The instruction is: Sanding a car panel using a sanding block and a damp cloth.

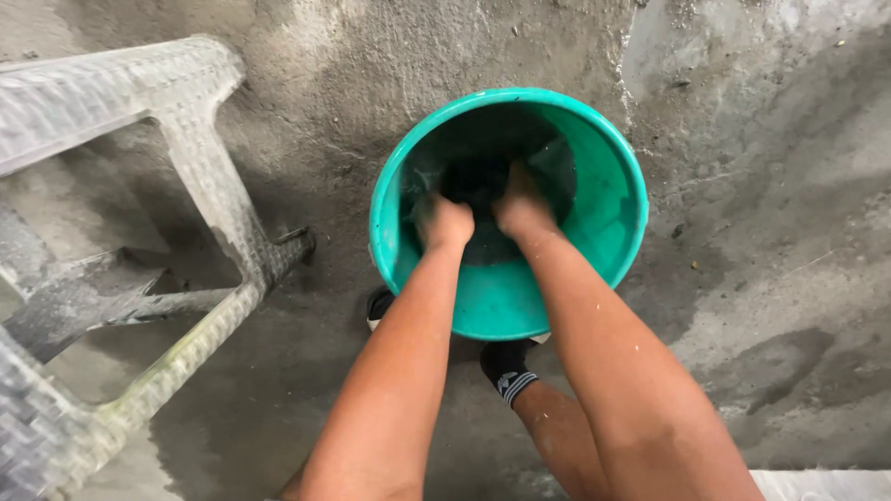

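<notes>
Green plastic bucket [603, 223], round, smooth rim, teal-green inside and out, stands upright on the wet concrete floor [761, 278] near top centre of the head view. Inside it: water, shallow to mid level, dark and murky, surface disturbed; a dark cloth-like mass [478, 176] sits in the water near the far wall, kind too blurred to tell. Both hands are down inside the bucket. Left hand [444, 223] is at the near-left of the water, motion-blurred, fingers curled inward; its grip looks closed but on what, cannot tell. Right hand [522, 206] is just beside it, reaching slightly further in, touching the dark mass; fingers hidden by blur and water, so the grip state cannot be told. The 2 forearms run from the bottom edge up over the near rim. Below the bucket, a foot in a black sock [509, 369] with white stripes rests on the floor, partly under the bucket's edge. At left, a grey woven-pattern plastic chair [200, 139], dirty, stands well apart from the bucket. Floor is patchy, damp and stained.
</notes>
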